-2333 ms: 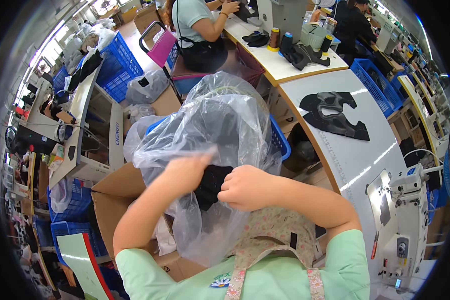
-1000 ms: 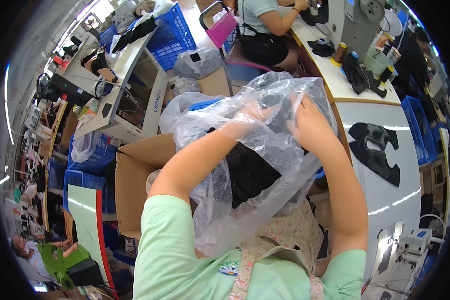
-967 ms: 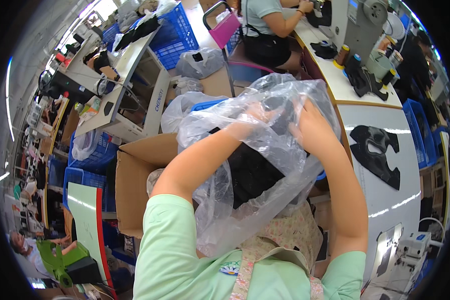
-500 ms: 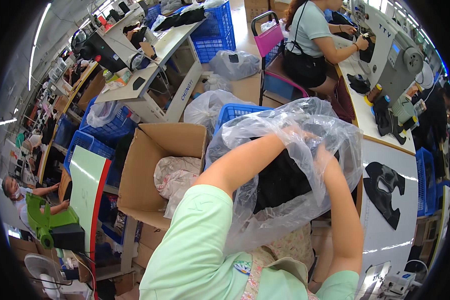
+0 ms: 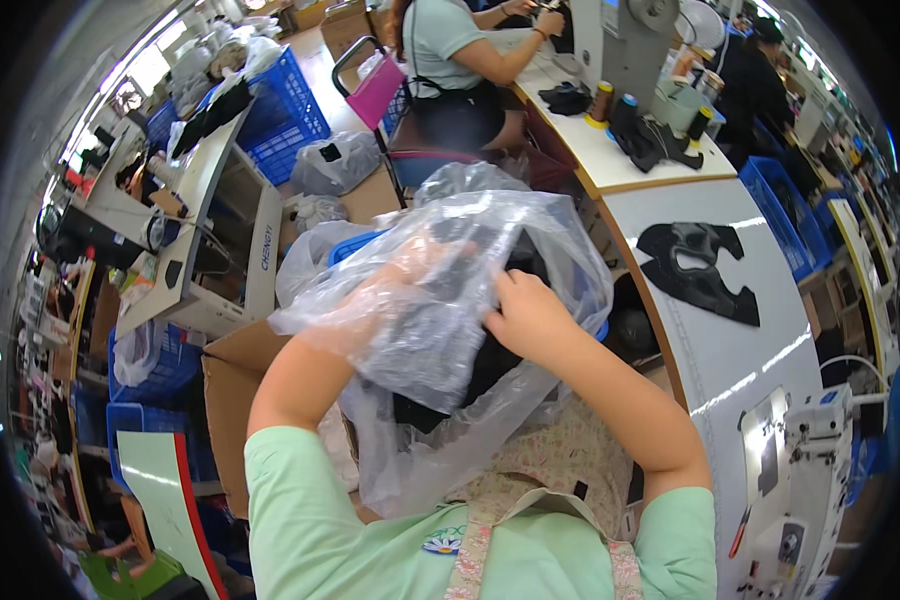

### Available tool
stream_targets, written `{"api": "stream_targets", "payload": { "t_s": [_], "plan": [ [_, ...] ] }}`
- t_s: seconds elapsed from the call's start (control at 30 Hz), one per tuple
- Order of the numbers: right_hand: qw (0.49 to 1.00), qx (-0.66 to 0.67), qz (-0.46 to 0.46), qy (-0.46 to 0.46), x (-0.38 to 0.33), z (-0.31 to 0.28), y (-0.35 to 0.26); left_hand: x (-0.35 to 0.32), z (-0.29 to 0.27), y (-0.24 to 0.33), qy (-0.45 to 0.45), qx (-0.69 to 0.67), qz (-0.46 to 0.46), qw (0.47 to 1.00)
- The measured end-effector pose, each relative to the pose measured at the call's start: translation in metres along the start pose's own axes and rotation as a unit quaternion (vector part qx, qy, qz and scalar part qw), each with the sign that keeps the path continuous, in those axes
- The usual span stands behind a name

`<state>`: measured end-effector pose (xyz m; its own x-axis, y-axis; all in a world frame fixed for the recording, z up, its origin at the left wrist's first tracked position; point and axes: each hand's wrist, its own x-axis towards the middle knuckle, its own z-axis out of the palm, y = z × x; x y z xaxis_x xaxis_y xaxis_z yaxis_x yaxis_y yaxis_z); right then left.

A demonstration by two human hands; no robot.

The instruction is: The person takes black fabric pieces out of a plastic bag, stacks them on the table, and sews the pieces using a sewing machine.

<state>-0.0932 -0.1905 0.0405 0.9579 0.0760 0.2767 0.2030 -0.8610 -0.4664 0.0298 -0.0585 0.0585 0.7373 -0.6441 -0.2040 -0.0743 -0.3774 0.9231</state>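
In front of me a large clear plastic bag [image 5: 410,470] stands gaping, with black fabric pieces [image 5: 490,372] inside. Its film lies loosely over my left forearm and my left hand [image 5: 420,258]. Those fingers reach over the far part of the bag, blurred by the plastic, so their grip is unclear. My right hand [image 5: 532,316] is closed at the bag's right side, thumb and fingers pinching the film's edge above the black fabric. Part of a blue basket [image 5: 355,246] shows behind and beneath the bag.
An open cardboard box [image 5: 232,400] is at my left. On the right, a grey worktable [image 5: 715,375] carries a black cut piece [image 5: 700,265] and a sewing machine [image 5: 820,440]. Ahead, a co-worker [image 5: 450,60] sits at another machine, near thread spools [image 5: 600,103] and a pink-backed chair [image 5: 378,92].
My view has swung right. The bag's film now drapes over my left hand and forearm. My right hand has come out from among the film's folds to the bag's right edge.
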Motion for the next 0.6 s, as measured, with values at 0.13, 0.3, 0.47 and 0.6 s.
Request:
{"api": "stream_targets", "payload": {
  "t_s": [0.13, 0.3, 0.47, 0.6],
  "plan": [
    [0.999, 0.003, 0.002, -0.034, -0.006, -0.013, -0.015, 0.001, 0.002, -0.006, 0.006, -0.014, -0.001, 1.0],
    [0.998, 0.041, 0.016, -0.053, -0.009, -0.018, -0.014, -0.038, -0.004, -0.025, 0.037, -0.037, 0.0, 0.999],
    [0.998, -0.008, 0.015, -0.055, -0.014, -0.013, -0.017, -0.05, 0.018, -0.035, 0.065, -0.061, -0.005, 0.996],
    [0.998, 0.018, -0.032, -0.046, -0.037, -0.006, -0.023, -0.063, 0.019, -0.042, 0.093, -0.082, -0.006, 0.992]
  ]
}}
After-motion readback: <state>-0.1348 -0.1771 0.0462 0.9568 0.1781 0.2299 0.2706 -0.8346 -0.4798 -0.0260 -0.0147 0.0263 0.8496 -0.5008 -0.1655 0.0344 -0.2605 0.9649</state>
